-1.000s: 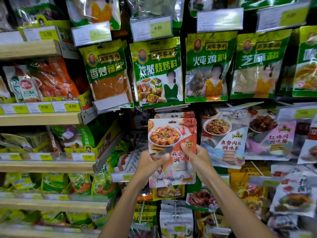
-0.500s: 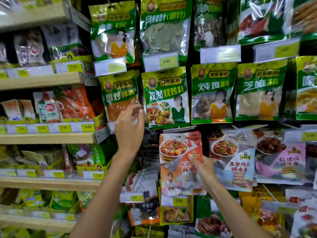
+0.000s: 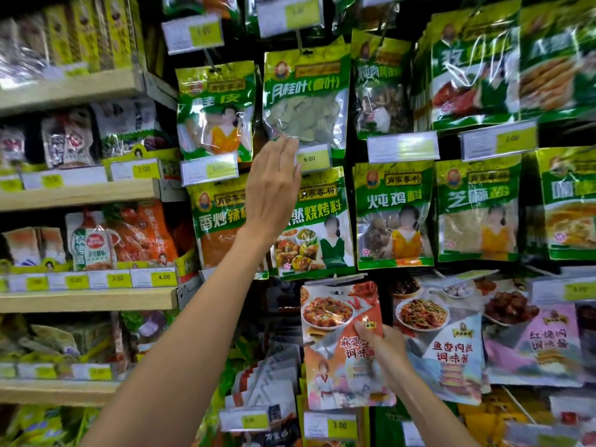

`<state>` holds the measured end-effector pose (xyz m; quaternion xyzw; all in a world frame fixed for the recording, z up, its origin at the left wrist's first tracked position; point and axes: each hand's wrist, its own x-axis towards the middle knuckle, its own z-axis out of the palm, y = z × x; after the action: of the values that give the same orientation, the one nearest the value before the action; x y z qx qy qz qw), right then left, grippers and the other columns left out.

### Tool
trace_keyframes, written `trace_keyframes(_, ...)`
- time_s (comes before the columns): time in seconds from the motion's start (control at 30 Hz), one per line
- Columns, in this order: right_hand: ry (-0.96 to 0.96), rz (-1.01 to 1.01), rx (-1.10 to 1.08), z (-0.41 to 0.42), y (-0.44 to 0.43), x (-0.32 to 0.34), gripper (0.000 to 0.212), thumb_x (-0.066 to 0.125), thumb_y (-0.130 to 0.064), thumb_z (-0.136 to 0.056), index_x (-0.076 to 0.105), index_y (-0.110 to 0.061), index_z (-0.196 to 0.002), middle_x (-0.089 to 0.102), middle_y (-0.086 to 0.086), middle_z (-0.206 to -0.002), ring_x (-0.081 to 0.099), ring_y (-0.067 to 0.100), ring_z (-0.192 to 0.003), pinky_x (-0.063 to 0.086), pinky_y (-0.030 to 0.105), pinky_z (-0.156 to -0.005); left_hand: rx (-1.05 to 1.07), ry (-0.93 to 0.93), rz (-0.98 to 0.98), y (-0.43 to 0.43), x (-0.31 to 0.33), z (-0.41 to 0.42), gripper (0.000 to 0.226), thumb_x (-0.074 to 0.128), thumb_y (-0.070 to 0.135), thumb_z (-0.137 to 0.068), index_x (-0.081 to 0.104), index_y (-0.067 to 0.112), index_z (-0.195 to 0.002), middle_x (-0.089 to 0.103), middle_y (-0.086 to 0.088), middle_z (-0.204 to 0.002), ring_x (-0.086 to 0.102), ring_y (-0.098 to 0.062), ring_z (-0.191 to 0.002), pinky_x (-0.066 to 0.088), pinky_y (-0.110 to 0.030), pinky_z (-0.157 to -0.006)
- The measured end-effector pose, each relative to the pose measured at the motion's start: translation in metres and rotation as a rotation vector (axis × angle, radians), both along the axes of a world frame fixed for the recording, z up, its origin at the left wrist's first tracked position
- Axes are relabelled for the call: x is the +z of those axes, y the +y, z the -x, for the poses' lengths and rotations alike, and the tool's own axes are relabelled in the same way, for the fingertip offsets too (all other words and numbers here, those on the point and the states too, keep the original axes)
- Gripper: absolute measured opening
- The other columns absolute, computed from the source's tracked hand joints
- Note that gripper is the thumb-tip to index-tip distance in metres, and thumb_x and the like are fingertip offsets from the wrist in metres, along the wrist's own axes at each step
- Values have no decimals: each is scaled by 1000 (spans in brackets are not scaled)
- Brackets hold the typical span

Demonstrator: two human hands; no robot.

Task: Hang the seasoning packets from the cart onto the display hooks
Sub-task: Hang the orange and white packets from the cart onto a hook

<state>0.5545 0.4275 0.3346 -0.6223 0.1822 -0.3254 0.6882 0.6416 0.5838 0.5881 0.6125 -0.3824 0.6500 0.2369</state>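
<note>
Packet work at the hook wall; cart not in view. R hand [image 3: 383, 353] grips the mapo sauce pkt [image 3: 332, 321] at its right edge, thumb on the front, other fingers behind. It holds the pkt flat and facing out in the lower row, just left of the fish-flavour sauce pkt [image 3: 448, 350]. The mapo pkt's top edge sits right under a grey hook strip [image 3: 335, 277]; can't tell if it's on the prong yet. A mid-edge grip prob. stops the pouch swinging and leaves the top end free for the hook.

L hand [image 3: 274, 191] is up two rows higher, fingers straight and together, gripping nothing. Its tips are at the bottom of the bay-leaf pkt [image 3: 306, 98], just beside the 6.00 price tag [image 3: 311, 158]; touching vs. just short is too blurred to call. Prob. reason: steady or straighten hanging stock so the rows don't overlap.

Judgement: this pkt is at or near its place; how many remain can't be seen. Risk: w/ a one-hand hold the floppy pouch may tilt and slip off the prong on release.
</note>
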Motion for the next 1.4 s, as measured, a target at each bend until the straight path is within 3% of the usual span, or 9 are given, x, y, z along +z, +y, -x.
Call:
trace_keyframes(0.1, -11, 26, -29, -1, -1, 3, 19, 68, -18, -87, 70, 0, -87, 74, 11, -80, 70, 26, -80, 52, 29, -67, 42, -51, -62, -6, 3, -9, 37, 46, 14, -96, 54, -5, -127, 59, -21, -125, 57, -34, -115, 43, -43, -103)
trace_keyframes(0.33, 30, 0, 27, 4, -2, 4, 17, 69, -17, -86, 70, 0, -88, 75, 13, -83, 71, 27, -82, 53, 35, -77, 135, -131, -116, -11, 7, -25, 38, 53, 17, -95, 53, -5, -127, 60, -21, -124, 57, -33, -115, 42, -41, -104)
trace_keyframes(0.6, 40, -147, 72, 14, 3, 2, 6, 69, -11, -85, 68, -5, -87, 74, 4, -78, 67, 7, -63, 47, 19, -55, 105, -117, -143, -9, 7, -29, 41, 48, 19, -97, 50, -4, -131, 57, -20, -129, 54, -32, -120, 40, -42, -107)
trace_keyframes(0.7, 71, -135, 52, 10, 3, 5, 8, 68, -12, -86, 67, -4, -88, 75, 8, -83, 69, 15, -74, 50, 25, -65, 99, -92, -140, -10, 6, -27, 41, 47, 19, -97, 49, -4, -131, 56, -20, -129, 53, -33, -121, 39, -42, -108)
trace_keyframes(0.8, 97, -98, -13, 4, 0, 7, 13, 67, -13, -88, 68, -1, -93, 73, 11, -89, 67, 19, -78, 47, 24, -61, 93, -69, -146, -10, 7, -26, 42, 45, 20, -98, 48, -3, -132, 55, -20, -130, 52, -33, -122, 37, -41, -109)
trace_keyframes(1.0, 155, -10, -160, -18, -11, 5, 20, 69, -17, -87, 71, 1, -94, 72, 19, -96, 67, 32, -92, 51, 38, -83, 114, -68, -172, -7, 8, -25, 43, 46, 21, -98, 47, -4, -133, 54, -21, -132, 51, -33, -123, 35, -40, -110)
trace_keyframes(1.17, 252, -8, -291, -39, -17, 8, 33, 71, -24, -85, 69, 4, -102, 70, 19, -96, 64, 31, -89, 46, 34, -71, 95, -73, -176, -4, 9, -20, 41, 50, 18, -97, 49, -6, -131, 56, -22, -128, 53, -36, -120, 41, -44, -105)
trace_keyframes(1.3, 306, 3, -296, -44, -12, 4, 50, 69, -27, -87, 57, 8, -121, 63, 24, -117, 60, 37, -108, 49, 39, -86, 91, -39, -193, -3, 8, -17, 43, 48, 20, -97, 47, -5, -133, 54, -22, -130, 50, -35, -123, 38, -42, -108)
trace_keyframes(1.4, 342, 60, -284, -39, -7, 0, 51, 63, -33, -91, 56, 10, -120, 62, 25, -118, 58, 39, -109, 48, 42, -89, 83, -41, -196, -2, 9, -14, 44, 48, 19, -96, 47, -6, -132, 54, -22, -130, 50, -35, -122, 38, -42, -108)
